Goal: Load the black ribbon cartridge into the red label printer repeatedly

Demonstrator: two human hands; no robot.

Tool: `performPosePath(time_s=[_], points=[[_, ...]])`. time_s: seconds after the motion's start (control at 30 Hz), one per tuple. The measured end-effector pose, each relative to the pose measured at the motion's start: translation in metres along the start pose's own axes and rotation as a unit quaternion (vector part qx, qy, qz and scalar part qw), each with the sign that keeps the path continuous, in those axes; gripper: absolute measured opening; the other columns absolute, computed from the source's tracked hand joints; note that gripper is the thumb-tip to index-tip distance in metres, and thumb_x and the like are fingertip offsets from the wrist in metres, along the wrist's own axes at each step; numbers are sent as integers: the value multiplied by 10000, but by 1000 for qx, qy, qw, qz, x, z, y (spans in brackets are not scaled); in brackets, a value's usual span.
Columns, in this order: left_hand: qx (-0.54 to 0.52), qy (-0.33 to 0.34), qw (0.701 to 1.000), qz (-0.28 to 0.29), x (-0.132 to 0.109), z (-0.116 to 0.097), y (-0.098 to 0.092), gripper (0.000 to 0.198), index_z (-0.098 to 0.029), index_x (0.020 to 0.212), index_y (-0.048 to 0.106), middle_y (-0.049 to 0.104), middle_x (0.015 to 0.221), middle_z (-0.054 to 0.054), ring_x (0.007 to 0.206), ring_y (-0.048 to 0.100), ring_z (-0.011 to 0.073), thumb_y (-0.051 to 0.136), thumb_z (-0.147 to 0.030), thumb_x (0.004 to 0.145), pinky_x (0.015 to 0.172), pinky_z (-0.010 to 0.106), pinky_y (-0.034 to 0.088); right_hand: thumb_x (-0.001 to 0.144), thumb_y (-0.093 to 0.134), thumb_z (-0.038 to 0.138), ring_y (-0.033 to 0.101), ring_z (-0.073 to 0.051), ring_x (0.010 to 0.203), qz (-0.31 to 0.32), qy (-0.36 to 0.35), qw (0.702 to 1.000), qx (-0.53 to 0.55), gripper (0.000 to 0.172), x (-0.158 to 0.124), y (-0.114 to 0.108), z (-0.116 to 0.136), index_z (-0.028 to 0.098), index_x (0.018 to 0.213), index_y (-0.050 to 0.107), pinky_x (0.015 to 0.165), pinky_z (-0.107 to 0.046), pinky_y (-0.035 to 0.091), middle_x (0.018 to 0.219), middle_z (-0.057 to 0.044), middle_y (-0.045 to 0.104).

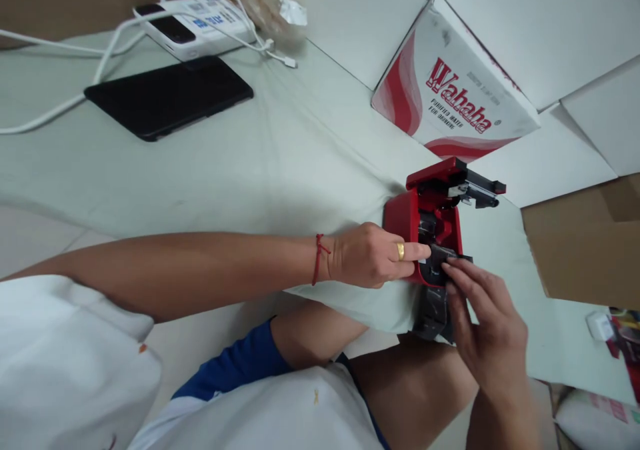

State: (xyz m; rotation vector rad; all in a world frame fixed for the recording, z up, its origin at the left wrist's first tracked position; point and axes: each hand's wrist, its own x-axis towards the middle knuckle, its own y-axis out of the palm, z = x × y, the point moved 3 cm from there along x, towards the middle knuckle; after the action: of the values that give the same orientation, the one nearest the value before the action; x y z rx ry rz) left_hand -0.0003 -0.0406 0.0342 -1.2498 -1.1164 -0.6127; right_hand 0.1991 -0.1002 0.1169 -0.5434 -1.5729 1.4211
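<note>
A small red box-shaped device (400,218) stands on the pale green cloth with its hinged lid (434,173) raised. Black parts and a dark roller-like mechanism show inside it. My left hand (373,255), with a gold ring, comes from the left. One of its fingers reaches over the rim into the device while another lies along the near wall; its thumb is hidden. With thumb and fingertips together, my right hand (487,310) pinches dark, shiny film (443,255) at the right side of the opening. More creased black film (431,311) hangs below the device.
At the upper left lie a black phone (170,97), a white power bank (210,27) and white cables (113,43). A Wahaha carton (450,90) stands behind the device, beside white boxes (565,147). A brown cardboard box (580,243) is at the right.
</note>
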Motion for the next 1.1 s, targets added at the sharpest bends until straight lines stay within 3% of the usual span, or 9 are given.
performPosePath(time_s=[0.17,0.3,0.47,0.57,0.67,0.8,0.87,0.97,1.1], points=[[-17,-24,998,47,-2,0,5,238,-170,838,664,763,1225,48,759,711,98,463,-69,916,573,239,515,939,632,66,624,-266,1297,-42,-3,999,-7,564,-33,18,12,229,1474,557,1182,-552,439,1389,-127,657],[-50,-30,998,31,-2,2,2,217,-163,779,603,776,1164,63,806,737,114,463,-51,902,588,228,536,939,623,56,628,-253,1299,-72,11,997,9,568,-35,27,11,235,1473,552,1204,-560,416,1375,-122,666],[-105,-48,993,0,11,10,-11,204,-171,836,572,775,1062,95,895,743,144,434,-58,935,779,249,599,941,605,51,636,-244,1296,-119,38,992,23,536,-37,36,10,247,1439,577,1206,-563,407,1366,-108,676],[-68,-117,990,-39,38,30,-20,155,-186,1041,590,751,1126,97,1057,726,194,441,-165,1010,923,345,591,943,602,53,635,-241,1300,-128,47,990,28,534,-38,40,10,253,1437,576,1213,-566,396,1366,-102,675],[-26,-231,969,-78,71,61,-24,262,-190,1193,549,687,1258,116,1231,655,247,406,-375,1076,1088,464,506,941,610,50,618,-242,1320,-130,42,990,34,540,-39,42,10,236,1446,565,1218,-568,385,1381,-116,665],[-123,-295,947,-31,90,82,-16,426,-214,1167,539,724,1106,58,1025,727,188,290,-551,1091,925,366,576,943,611,49,600,-240,1338,-132,45,990,33,536,-41,43,9,214,1450,560,1229,-562,367,1393,-130,655],[-156,-310,938,-3,85,74,-14,447,-196,1171,542,754,1017,55,903,738,169,282,-552,1093,851,330,579,947,603,54,597,-238,1344,-131,48,990,34,543,-42,43,10,226,1459,551,1233,-560,358,1397,-124,652],[-168,-313,935,17,65,50,-17,393,-170,1264,519,790,1007,56,888,745,150,326,-473,1104,838,288,575,953,589,61,593,-233,1352,-125,50,990,45,546,-42,44,12,245,1464,540,1239,-558,347,1394,-112,657],[-146,-206,966,58,40,26,-16,272,-162,1200,596,796,1060,77,989,756,165,383,-285,1084,922,301,580,955,580,57,592,-222,1352,-121,65,989,53,522,-41,44,13,239,1444,548,1242,-547,341,1390,-113,663]])
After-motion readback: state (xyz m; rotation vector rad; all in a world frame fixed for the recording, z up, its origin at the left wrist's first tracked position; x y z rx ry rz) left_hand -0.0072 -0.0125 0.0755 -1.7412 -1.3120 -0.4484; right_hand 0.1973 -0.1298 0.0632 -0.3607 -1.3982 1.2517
